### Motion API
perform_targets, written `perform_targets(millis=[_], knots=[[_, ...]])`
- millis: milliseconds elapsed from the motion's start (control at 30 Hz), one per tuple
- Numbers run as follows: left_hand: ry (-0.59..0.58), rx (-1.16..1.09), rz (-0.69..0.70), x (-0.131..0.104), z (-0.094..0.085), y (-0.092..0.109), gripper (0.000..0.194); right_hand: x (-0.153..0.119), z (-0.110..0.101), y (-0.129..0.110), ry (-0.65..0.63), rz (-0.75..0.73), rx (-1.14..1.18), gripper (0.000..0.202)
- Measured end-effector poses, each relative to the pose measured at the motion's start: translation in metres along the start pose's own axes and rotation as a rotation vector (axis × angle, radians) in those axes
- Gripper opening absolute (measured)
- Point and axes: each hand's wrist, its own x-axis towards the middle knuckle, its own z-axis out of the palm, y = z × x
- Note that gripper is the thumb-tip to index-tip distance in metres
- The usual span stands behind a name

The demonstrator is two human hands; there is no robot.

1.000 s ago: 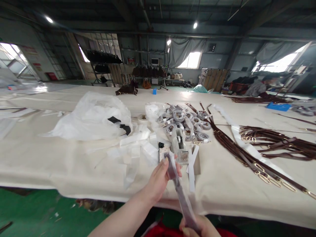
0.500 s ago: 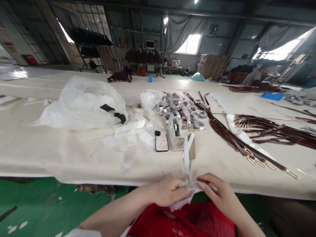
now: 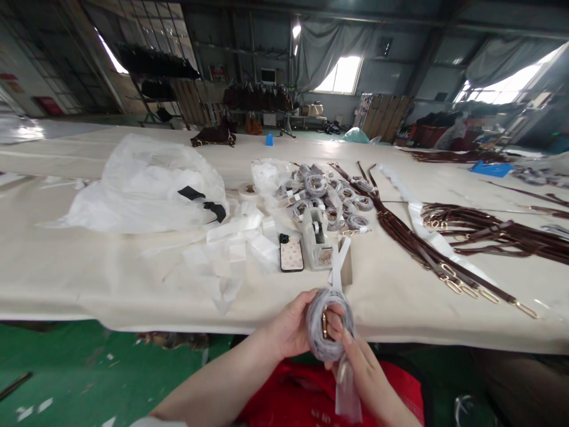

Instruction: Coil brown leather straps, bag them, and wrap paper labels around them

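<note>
both hands pinch the wrapped strap coil [image 3: 329,325], left hand [image 3: 291,325] bracing, right hand [image 3: 362,370] keeping its loops from springing open.

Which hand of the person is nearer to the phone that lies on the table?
The left hand. It holds the wrapped coil just below the phone, near the table edge. The right hand sits lower and further right, under the coil, farther from the phone.

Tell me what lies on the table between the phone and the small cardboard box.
In the head view, a clear plastic tape dispenser stands between the phone with patterned case and the small brown cardboard box.
</note>
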Motion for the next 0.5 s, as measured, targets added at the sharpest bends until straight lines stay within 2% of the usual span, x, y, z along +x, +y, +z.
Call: perform_targets(millis=[67,133,233,300,400,433,500], knots=[[0.044,-0.022,-0.030,-0.002,-0.005,-0.003,0.054,0.000,-0.008,-0.001,0.029,-0.023,-0.012,0.056],[0.149,0.043,-0.020,-0.005,-0.010,-0.006,0.053,-0.003,-0.019,-0.003,0.052,-0.044,-0.058,0.052],[0.330,0.355,0.105,-0.012,-0.017,-0.006,0.053,-0.010,-0.036,-0.013,-0.084,-0.039,-0.243,0.042],[0.284,0.636,0.136,-0.017,-0.017,-0.004,0.058,-0.014,-0.044,-0.021,-0.187,-0.054,-0.395,0.033],[0.065,1.034,0.104,-0.020,-0.010,-0.004,0.057,-0.014,-0.046,-0.027,-0.192,-0.097,-0.512,0.027],[0.051,1.095,0.098,-0.020,-0.008,-0.006,0.053,-0.013,-0.045,-0.026,-0.178,-0.091,-0.516,0.027],[0.168,1.068,0.124,-0.018,-0.004,-0.011,0.048,-0.011,-0.041,-0.023,-0.152,-0.080,-0.473,0.028]])
